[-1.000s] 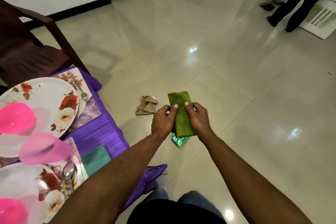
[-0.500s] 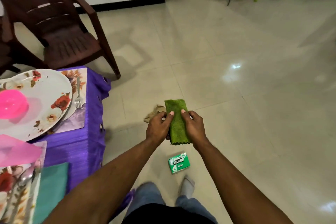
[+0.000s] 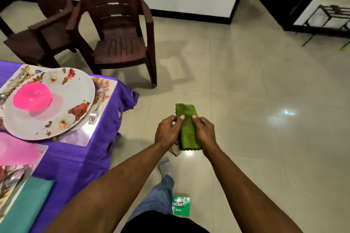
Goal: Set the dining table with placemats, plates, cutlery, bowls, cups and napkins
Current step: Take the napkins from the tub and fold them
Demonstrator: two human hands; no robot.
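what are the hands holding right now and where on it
Both hands hold a folded green napkin away from the table. The left hand pinches its left long edge, the right hand its right long edge, thumbs on top about mid-length.

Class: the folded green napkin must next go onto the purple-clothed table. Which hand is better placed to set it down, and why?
Left, probably. Both hands pinch the green napkin, but the left hand is on the table's side; the right hand would have to cross over.

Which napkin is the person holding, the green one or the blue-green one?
The green napkin: left hand and right hand grip it above the floor. The teal napkin lies on the table.
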